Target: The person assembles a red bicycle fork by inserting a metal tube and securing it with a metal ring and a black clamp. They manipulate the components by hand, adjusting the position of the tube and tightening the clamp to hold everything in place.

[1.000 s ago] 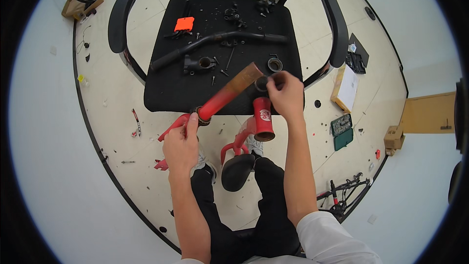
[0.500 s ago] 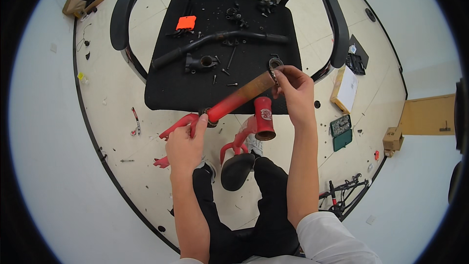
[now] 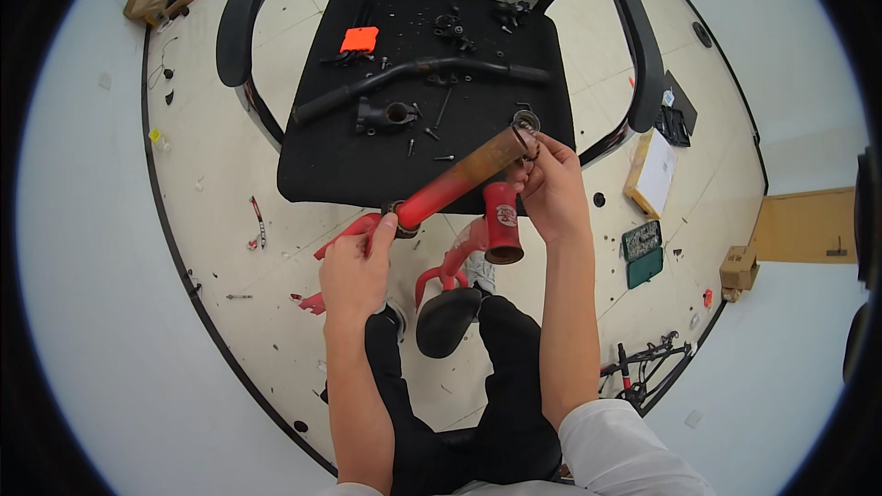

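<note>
My left hand [image 3: 354, 271] is closed round the crown of a red bicycle fork [image 3: 432, 196]. The fork's legs point to the lower left and its rust-stained steerer tube slants up to the right. A dark bearing ring [image 3: 401, 220] sits at the tube's base, by my left thumb. At the tube's upper end, my right hand [image 3: 553, 186] pinches a bearing ring [image 3: 526, 119], just past the tube's mouth. A thin dark ring shows at that mouth too; my fingers partly hide it. Below the tube stands a red bicycle frame [image 3: 503, 225] with a black saddle [image 3: 447, 323], between my legs.
A black office chair [image 3: 340, 170] faces me. On its seat lie a black handlebar [image 3: 423, 69], a stem [image 3: 381, 117], an orange piece [image 3: 359, 39] and several bolts. An open green case [image 3: 642, 253], a white-topped box [image 3: 650, 174] and a dark bike frame [image 3: 648, 367] are on the floor at right.
The bearing ring in my right hand has shifted off the tube's end, and a thin dark ring now shows there. My left hand keeps its hold on the fork.
</note>
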`<state>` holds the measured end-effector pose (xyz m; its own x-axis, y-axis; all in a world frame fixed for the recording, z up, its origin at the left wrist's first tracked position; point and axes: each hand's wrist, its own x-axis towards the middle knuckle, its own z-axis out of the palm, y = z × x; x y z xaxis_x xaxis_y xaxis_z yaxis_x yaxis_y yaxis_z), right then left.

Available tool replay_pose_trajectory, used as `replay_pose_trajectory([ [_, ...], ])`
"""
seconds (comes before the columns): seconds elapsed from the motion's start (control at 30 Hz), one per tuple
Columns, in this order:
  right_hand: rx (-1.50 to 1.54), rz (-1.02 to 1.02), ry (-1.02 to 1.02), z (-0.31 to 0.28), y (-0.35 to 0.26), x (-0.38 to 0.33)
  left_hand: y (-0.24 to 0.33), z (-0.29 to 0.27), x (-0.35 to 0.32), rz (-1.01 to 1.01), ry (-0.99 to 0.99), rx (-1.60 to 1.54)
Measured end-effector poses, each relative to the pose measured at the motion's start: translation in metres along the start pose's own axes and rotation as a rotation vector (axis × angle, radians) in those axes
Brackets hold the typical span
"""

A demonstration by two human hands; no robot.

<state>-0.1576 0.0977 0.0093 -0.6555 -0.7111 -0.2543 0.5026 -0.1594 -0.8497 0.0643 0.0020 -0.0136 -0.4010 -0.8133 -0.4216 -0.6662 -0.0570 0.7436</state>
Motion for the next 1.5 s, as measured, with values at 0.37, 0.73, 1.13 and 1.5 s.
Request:
replay_pose_trajectory([
  [0.37, 0.172, 0.064, 0.029, 0.002, 0.004, 0.003, 0.004, -0.002, -0.002, -0.025, -0.03, 0.029],
  [0.73, -0.156, 0.018, -0.204, 0.008, 0.013, -0.002, 0.005, -0.001, -0.001, -0.032, -0.029, -0.01],
  [1.13, -0.757, 0.016, -0.413, 0.039, 0.023, -0.013, 0.007, 0.007, -0.002, 0.015, -0.019, -0.14],
  [1.5, -0.718, 0.101, -0.38, 0.045, 0.023, -0.014, 0.004, 0.006, 0.0, 0.046, -0.005, -0.106],
])
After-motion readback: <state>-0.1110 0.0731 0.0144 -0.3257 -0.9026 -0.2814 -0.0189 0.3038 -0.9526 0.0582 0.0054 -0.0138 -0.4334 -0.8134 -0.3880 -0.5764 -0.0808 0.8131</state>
